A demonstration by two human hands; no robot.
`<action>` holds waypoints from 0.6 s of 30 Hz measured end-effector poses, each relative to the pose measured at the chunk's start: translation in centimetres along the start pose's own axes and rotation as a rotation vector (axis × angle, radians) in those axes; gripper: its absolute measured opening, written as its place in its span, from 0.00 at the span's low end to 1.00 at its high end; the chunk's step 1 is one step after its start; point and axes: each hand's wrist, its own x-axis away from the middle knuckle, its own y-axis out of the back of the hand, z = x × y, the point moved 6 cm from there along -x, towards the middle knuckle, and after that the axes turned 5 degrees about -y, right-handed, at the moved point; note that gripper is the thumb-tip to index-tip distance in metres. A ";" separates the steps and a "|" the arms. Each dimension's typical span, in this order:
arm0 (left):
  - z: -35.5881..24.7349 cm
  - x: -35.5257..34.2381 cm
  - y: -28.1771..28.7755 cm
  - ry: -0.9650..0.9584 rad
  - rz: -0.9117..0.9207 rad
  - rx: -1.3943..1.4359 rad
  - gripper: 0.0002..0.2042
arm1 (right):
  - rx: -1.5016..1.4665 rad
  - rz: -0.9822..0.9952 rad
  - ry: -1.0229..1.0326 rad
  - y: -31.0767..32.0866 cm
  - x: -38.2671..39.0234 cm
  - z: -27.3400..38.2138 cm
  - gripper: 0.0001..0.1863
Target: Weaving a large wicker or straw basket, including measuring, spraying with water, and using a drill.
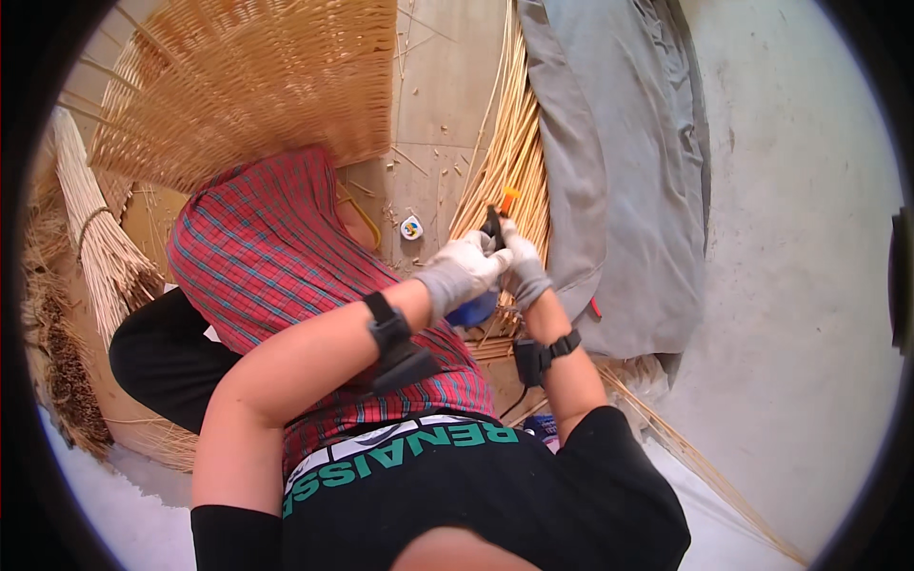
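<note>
In front of me, both hands are close together, in whitish work gloves with grey cuffs. My left hand is closed at the lower end of a small black-and-orange hand tool; its exact kind is not clear. My right hand is closed right beside it, with the tool's orange end just beyond its fingers. Whether the right hand grips the tool or something thinner is hidden. Beneath and past the hands lies a long bundle of pale wicker rods. A blue object shows partly under my left wrist.
A woven wicker panel with loose stakes stands at the far left, against the red checked cloth over my lap. A small round tape measure and cut bits lie on the floor. Grey cloth lies right; another rod bundle left.
</note>
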 end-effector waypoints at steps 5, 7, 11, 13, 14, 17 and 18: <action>6.2 -2.1 -3.5 0.176 -0.103 0.093 0.39 | -0.392 0.398 -0.070 -3.3 3.9 -6.4 0.20; 7.4 -2.6 -2.6 0.230 -0.147 0.147 0.36 | -0.233 0.245 0.074 -4.0 4.8 -6.1 0.19; 5.3 -4.0 1.6 0.072 -0.218 0.226 0.29 | 0.523 -0.031 0.369 -6.2 7.9 -0.4 0.18; 2.8 -5.7 4.4 -0.076 -0.261 0.170 0.29 | 0.530 0.193 0.527 -6.6 9.0 4.5 0.18; 1.3 -6.8 5.7 -0.144 -0.289 0.142 0.28 | 0.537 0.438 0.612 -6.5 9.3 6.9 0.17; -1.5 -9.4 6.5 -0.123 -0.261 0.347 0.23 | 0.663 0.093 0.629 -0.7 1.9 15.6 0.20; -3.3 -10.1 7.2 -0.235 -0.303 0.260 0.23 | 0.565 -0.003 0.811 0.3 -1.2 18.1 0.24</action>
